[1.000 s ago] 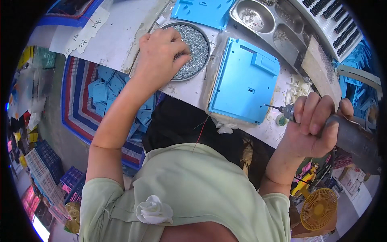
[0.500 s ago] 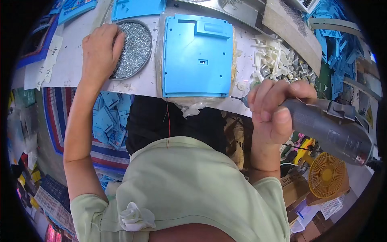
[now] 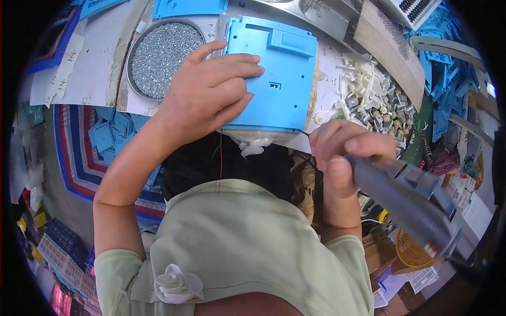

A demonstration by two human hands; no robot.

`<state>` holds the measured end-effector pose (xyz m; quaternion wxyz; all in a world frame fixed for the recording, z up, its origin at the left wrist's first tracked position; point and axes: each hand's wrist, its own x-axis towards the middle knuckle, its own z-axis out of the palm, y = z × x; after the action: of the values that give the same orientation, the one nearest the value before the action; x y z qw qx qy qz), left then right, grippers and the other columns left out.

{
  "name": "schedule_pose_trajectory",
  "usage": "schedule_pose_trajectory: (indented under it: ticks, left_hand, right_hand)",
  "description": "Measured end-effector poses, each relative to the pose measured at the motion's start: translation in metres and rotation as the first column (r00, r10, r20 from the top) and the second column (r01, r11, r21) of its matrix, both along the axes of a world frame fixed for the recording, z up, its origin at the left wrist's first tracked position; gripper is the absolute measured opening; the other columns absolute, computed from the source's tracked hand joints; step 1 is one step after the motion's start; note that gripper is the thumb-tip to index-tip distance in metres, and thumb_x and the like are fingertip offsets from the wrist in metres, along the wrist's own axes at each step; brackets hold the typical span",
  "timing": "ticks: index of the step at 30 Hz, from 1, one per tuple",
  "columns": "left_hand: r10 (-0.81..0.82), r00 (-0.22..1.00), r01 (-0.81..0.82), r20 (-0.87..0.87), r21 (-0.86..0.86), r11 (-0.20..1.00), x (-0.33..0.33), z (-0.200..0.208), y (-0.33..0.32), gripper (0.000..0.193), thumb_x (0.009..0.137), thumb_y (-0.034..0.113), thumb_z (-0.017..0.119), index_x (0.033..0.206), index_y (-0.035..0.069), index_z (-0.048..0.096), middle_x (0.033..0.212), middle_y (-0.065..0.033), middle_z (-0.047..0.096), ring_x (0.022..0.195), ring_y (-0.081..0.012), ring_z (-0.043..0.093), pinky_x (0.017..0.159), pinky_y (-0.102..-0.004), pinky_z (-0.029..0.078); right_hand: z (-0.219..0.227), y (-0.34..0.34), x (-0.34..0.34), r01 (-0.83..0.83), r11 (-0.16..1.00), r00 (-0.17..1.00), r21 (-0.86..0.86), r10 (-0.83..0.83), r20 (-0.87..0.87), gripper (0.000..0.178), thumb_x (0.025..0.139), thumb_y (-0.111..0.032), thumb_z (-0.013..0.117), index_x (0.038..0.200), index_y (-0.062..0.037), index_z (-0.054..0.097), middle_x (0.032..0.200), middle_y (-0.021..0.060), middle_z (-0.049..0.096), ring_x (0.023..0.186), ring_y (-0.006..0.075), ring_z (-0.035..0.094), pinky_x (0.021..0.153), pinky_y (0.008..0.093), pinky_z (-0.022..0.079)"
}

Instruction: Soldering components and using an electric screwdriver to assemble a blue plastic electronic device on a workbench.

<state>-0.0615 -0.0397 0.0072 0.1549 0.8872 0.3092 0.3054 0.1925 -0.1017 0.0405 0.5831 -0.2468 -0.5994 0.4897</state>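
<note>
A square light-blue plastic housing (image 3: 284, 108) lies on a plastic-wrapped pad on the bench. My left hand (image 3: 205, 89) rests over its left side, fingers spread across the surface. In my right hand (image 3: 350, 150) is a dark grey electric screwdriver (image 3: 406, 195), gripped near its front end. Its thin bit reaches the housing's lower right corner; whether it sits in a screw is too small to tell. Thin red wire (image 3: 221, 163) hangs from the housing's near edge. Left of the housing stands a round metal dish (image 3: 129, 71) full of small silver screws (image 3: 166, 58).
White plastic pieces (image 3: 356, 81) and small metal parts (image 3: 390, 113) are heaped right of the housing. A metal tray (image 3: 332, 26) lies behind. Blue plastic parts fill a striped bag (image 3: 74, 158) below the bench. A yellow fan (image 3: 414, 250) stands low at the right.
My left hand has moved right, from the screw dish onto the housing. My right hand has shifted slightly left with the screwdriver, bringing the bit to the housing's corner.
</note>
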Motion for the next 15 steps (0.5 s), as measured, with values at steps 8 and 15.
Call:
schedule_pose_trajectory:
  ticks: [8, 15]
  left_hand:
    - [0.025, 1.000, -0.025, -0.011, 0.005, 1.000, -0.001, -0.006, -0.003, 0.017, 0.086, 0.007, 0.073, 0.078, 0.009, 0.058, 0.122, -0.0045, 0.074, 0.124, -0.0222, 0.067, 0.117, -0.0517, 0.031]
    - [0.054, 0.998, -0.054, 0.009, -0.025, 0.998, 0.001, -0.007, -0.005, 0.018, 0.085, 0.007, 0.074, 0.078, 0.009, 0.057, 0.121, -0.0035, 0.074, 0.122, -0.0208, 0.067, 0.117, -0.0544, 0.030]
  right_hand:
    - [0.016, 0.019, 0.001, -0.027, 1.000, 1.000, 0.010, 0.027, -0.001, 0.030, 0.088, 0.004, 0.073, 0.108, -0.0056, 0.053, 0.066, 0.0070, 0.058, 0.055, 0.0219, 0.058, 0.055, 0.0359, 0.053]
    - [-0.001, 0.040, -0.017, -0.042, 0.990, 0.989, 0.134, 0.022, 0.149, 0.028, 0.086, 0.009, 0.069, 0.105, -0.0036, 0.053, 0.071, 0.0090, 0.059, 0.058, 0.0209, 0.059, 0.056, 0.0331, 0.050]
